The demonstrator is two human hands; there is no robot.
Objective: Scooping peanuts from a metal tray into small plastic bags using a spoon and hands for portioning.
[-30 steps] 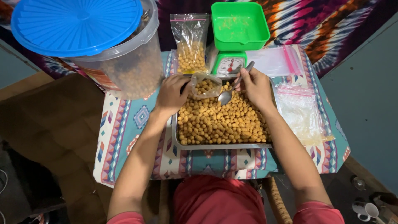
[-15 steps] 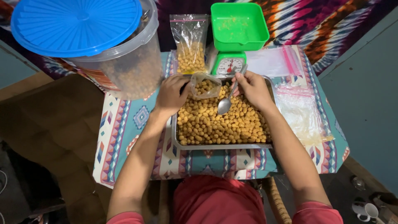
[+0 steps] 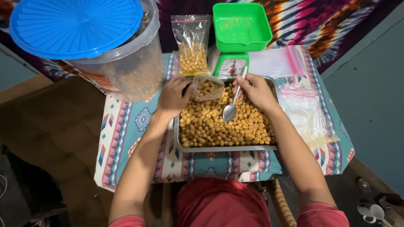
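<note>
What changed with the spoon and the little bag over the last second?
The right hand swung the metal spoon from beside the small bag's mouth down to the snack balls in the tray. The left hand still holds the small plastic bag open. The green scale and filled bag stayed put.

It looked like a home set up for small-scale snack packing: a low surface [image 3: 126, 138] wore a patterned cloth, a tie-dye fabric [image 3: 311, 21] hung behind, and a green kitchen scale [image 3: 240, 33] stood beside stacked zip bags [image 3: 305, 111].
</note>
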